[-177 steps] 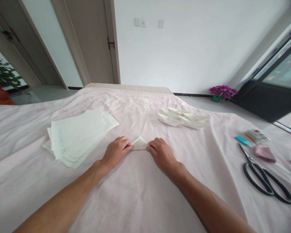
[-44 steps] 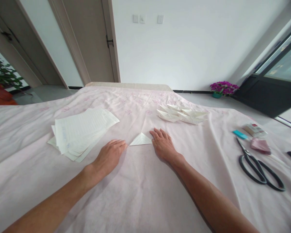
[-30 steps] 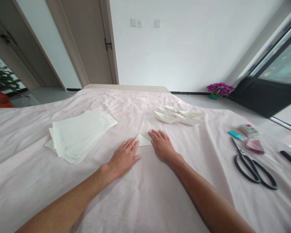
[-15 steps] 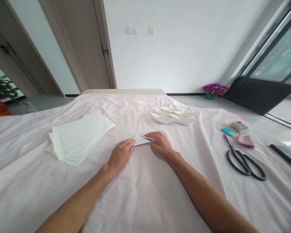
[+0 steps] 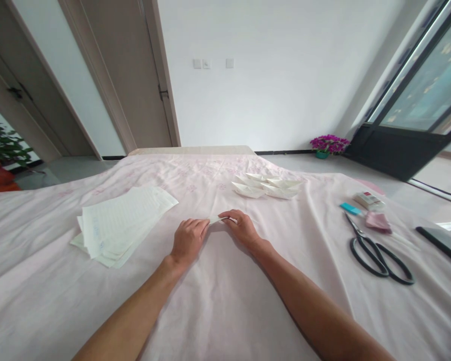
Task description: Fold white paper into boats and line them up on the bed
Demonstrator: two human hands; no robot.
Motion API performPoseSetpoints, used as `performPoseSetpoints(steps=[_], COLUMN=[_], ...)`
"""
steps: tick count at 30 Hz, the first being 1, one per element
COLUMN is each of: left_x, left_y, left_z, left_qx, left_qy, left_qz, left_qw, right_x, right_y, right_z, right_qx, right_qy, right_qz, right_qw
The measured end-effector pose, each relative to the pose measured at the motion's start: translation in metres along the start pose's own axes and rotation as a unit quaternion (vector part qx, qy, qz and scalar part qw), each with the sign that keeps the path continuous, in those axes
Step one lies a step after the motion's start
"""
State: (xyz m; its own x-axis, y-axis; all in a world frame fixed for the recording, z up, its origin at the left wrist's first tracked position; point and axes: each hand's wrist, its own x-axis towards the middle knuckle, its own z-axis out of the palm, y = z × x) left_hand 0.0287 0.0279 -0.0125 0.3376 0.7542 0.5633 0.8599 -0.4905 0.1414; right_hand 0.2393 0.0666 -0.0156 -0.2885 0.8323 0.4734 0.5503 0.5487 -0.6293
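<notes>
Between my two hands is a small piece of folded white paper (image 5: 215, 219), seen nearly edge-on, with much of it covered by fingers. My left hand (image 5: 189, 239) pinches its left end, fingers closed together. At the other end my right hand (image 5: 242, 228) grips the paper between thumb and fingers. Beyond my right hand, several folded paper boats (image 5: 265, 186) sit grouped on the pale pink cloth (image 5: 218, 301). To the left of my left hand lies a fanned stack of lined paper sheets (image 5: 122, 220).
On the right lie black-handled scissors (image 5: 379, 255), a light blue strip (image 5: 350, 208), a small white packet (image 5: 369, 200) and a pink cloth piece (image 5: 378, 221). A dark-edged flat object (image 5: 441, 245) rests at the far right. Purple flowers (image 5: 328, 144) stand on the floor behind.
My right hand has closed on the right end of the folded paper, which now shows narrower between my hands. The view has tilted up slightly.
</notes>
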Motion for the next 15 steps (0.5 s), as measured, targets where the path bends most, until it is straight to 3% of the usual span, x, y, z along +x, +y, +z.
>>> performPoseSetpoints(steps=[7,12,15], left_x=[0.000,0.003,0.003], left_y=[-0.002,0.003,0.009], left_z=[-0.003,-0.005,-0.007], left_qx=[-0.079,-0.134,-0.168], left_qy=[0.021,0.026,0.030], left_qz=[0.002,-0.061,-0.090], left_qw=[0.997,0.989,0.981], right_x=[0.006,0.006,0.004], right_y=[-0.016,-0.028,-0.032], right_z=[-0.004,0.004,0.014], right_qx=[0.066,0.184,0.194], right_qy=[0.020,0.007,0.009], right_qz=[-0.040,0.033,0.079], right_qw=[0.997,0.982,0.978])
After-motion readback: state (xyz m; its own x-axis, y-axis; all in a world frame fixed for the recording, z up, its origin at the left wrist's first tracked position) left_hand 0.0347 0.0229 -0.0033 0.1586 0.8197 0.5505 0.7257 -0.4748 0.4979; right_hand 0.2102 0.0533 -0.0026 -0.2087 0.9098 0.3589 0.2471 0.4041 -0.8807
